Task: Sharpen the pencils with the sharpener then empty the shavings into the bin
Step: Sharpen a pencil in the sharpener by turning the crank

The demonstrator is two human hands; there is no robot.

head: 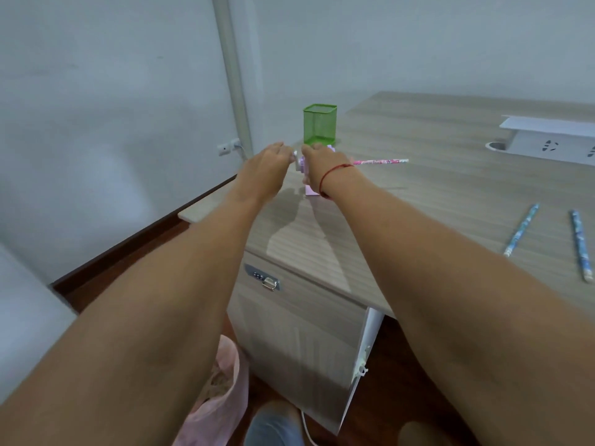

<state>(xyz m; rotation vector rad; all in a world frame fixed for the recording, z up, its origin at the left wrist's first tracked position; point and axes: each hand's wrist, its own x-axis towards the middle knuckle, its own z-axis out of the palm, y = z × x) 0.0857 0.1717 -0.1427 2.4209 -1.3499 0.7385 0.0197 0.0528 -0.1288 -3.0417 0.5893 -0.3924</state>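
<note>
crowding the sharpener (303, 165), both hands (268, 163) (317, 167) grip it (green cup (319, 124) just behind).

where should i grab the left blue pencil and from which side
Mid-shaft, pinched across its width from above. The left blue pencil lies flat on the desk, angled away from you and apart from the other blue pencil, so fingers should fit on both sides. Held by an end, it would probably tip.

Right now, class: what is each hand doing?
Left hand: pinches the white crank handle of the pink plastic sharpener.
Right hand: grips that sharpener's body.
</note>
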